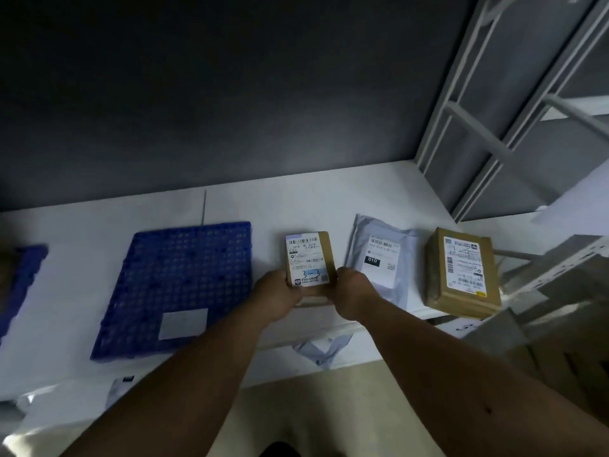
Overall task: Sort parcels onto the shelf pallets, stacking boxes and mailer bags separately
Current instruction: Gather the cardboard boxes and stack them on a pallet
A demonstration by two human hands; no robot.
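We grip a small labelled box (309, 258) with our left hand (280, 293) and right hand (352, 291) curled round its near corners, near the shelf's (296, 206) front edge, between the blue pallet (178, 285) and a grey mailer bag (382, 255).

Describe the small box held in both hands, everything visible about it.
The small box is brown cardboard, rectangular, its top largely covered by a white shipping label with barcodes and print too small to read. It lies flat, long side running away from the person, low over the white shelf. The left hand and right hand grip its near corners. It sits between the blue pallet and grey mailer bag.
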